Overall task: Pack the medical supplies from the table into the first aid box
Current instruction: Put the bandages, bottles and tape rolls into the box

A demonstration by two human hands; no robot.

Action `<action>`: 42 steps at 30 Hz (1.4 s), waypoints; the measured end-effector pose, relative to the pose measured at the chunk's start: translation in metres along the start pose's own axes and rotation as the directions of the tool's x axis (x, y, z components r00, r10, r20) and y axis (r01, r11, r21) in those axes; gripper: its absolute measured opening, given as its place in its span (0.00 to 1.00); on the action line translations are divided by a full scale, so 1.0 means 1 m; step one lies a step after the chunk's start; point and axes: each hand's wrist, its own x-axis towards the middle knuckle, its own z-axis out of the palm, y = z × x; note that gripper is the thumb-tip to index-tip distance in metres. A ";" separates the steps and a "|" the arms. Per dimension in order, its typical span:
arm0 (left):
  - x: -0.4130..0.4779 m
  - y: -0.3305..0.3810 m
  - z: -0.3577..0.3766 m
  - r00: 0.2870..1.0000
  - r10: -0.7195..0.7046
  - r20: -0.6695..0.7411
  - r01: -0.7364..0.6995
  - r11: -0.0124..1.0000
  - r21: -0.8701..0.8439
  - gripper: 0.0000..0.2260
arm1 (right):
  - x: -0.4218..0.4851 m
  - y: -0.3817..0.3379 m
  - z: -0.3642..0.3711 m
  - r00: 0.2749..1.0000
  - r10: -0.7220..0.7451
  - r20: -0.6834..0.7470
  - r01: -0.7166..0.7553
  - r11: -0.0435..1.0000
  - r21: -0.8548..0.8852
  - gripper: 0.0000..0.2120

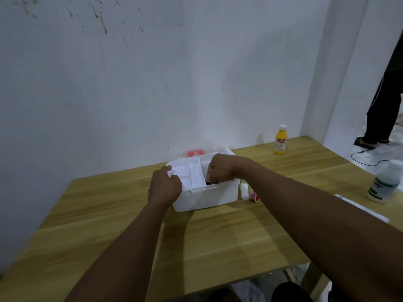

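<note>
Firmly, the first aid box (207, 199) is gripped by the left hand (164, 186). The right hand (220, 168) is curled inside, hold unclear.

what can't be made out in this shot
Head view only.
What the right hand holds, if anything: hidden by its fingers and the first aid box wall.
Yellow bottle label: too small.
White bottle label: blurred.
Red item beside the box: partly behind the right forearm.

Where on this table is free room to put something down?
The table is bare left of the first aid box, up to the wall, and in front of it. Right of the box is crowded: small tube, white bottle.
</note>
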 end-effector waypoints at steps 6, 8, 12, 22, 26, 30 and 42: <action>0.007 0.000 -0.009 0.997 0.076 0.020 -0.077 0.996 0.049 0.19 | -0.022 0.019 -0.041 0.975 0.020 -0.222 0.034 0.971 0.237 0.10; 0.011 0.007 -0.012 0.994 0.109 -0.013 -0.108 0.991 0.079 0.17 | -0.030 0.027 -0.059 0.960 0.032 -0.280 0.035 0.972 0.231 0.10; 0.017 0.038 -0.007 0.982 0.186 -0.040 -0.179 0.974 0.139 0.16 | -0.053 0.049 -0.092 0.953 0.079 -0.291 -0.024 0.982 0.187 0.11; -0.015 0.163 0.093 0.865 0.472 0.171 -0.472 0.881 -0.039 0.16 | -0.166 0.168 -0.148 0.820 0.325 -0.472 -0.348 0.937 0.040 0.09; -0.022 0.204 0.136 0.794 0.527 0.302 -0.520 0.847 -0.113 0.17 | -0.202 0.217 -0.148 0.784 0.493 -0.378 -0.574 0.807 -0.137 0.16; -0.009 0.231 0.174 0.770 0.517 0.374 -0.502 0.853 -0.144 0.19 | -0.205 0.254 -0.137 0.734 0.634 -0.242 -0.629 0.770 0.107 0.17; 0.077 0.260 0.267 0.787 0.458 0.413 -0.482 0.875 -0.051 0.31 | -0.127 0.308 -0.136 0.832 0.529 -0.170 -0.532 0.846 0.030 0.10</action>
